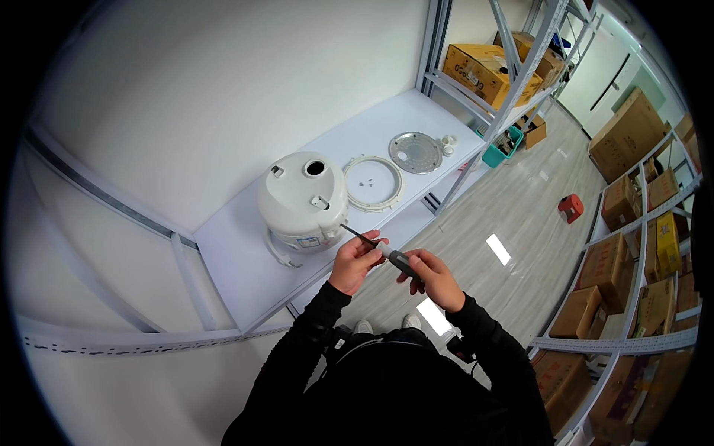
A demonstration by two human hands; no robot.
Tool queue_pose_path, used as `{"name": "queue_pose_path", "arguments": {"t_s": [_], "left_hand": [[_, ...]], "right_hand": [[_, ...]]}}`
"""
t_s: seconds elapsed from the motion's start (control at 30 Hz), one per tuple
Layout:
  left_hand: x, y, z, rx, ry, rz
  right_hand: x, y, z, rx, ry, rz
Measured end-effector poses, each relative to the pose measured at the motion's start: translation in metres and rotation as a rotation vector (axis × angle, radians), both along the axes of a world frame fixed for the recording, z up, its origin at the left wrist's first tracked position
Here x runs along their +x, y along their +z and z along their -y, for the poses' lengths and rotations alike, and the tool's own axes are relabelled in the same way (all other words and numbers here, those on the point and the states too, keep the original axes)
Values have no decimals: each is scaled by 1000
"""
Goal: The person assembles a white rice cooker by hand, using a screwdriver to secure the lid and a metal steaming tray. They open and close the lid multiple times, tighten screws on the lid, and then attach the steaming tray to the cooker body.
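Observation:
With my right hand [435,278] I grip the grey-and-black handle of a screwdriver [402,262]. My left hand [355,262] is closed round the front of it, fingers at the shaft. The thin dark shaft points up and left, its tip at the lower right side of a white, rounded, cooker-like appliance [294,195]. Whether the tip sits in a screw is too small to tell. On top of the appliance are a round dark hole and a small latch-like part. A white cord [281,256] lies at its base.
The appliance stands on a white shelf table [238,276]. Right of it lie a white ring [398,195] with several small pieces inside, a round metal plate [425,151] and small white parts [448,146]. Boxes [476,73] fill racks beyond; a red stool [570,209] stands on the floor.

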State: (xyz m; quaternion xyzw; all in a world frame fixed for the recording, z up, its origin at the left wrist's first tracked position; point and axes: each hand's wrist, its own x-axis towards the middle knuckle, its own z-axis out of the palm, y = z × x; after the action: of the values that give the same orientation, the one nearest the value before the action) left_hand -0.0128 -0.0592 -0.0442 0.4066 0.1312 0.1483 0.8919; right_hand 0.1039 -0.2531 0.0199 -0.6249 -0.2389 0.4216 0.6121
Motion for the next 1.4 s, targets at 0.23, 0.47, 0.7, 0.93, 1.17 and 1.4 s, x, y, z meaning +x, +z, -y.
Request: {"name": "queue_pose_path", "arguments": {"t_s": [0.23, 0.47, 0.7, 0.93, 1.17, 1.4], "left_hand": [[1, -9, -3, 83, 29, -156], [2, 9, 3, 29, 90, -8], [-4, -2, -3, 37, 32, -17], [-20, 1, -15, 1277, 423, -205], [-25, 64, -54, 1906, 907, -328], [-29, 51, -78, 1917, 709, -468]], "right_hand": [[-4, 18, -2, 31, -1, 1101], [5, 32, -8, -227, 148, -20], [2, -12, -3, -179, 90, 437], [-11, 15, -12, -70, 87, 1171], [-9, 4, -7, -181, 157, 739], [3, -1, -14, -89, 129, -477]]}}
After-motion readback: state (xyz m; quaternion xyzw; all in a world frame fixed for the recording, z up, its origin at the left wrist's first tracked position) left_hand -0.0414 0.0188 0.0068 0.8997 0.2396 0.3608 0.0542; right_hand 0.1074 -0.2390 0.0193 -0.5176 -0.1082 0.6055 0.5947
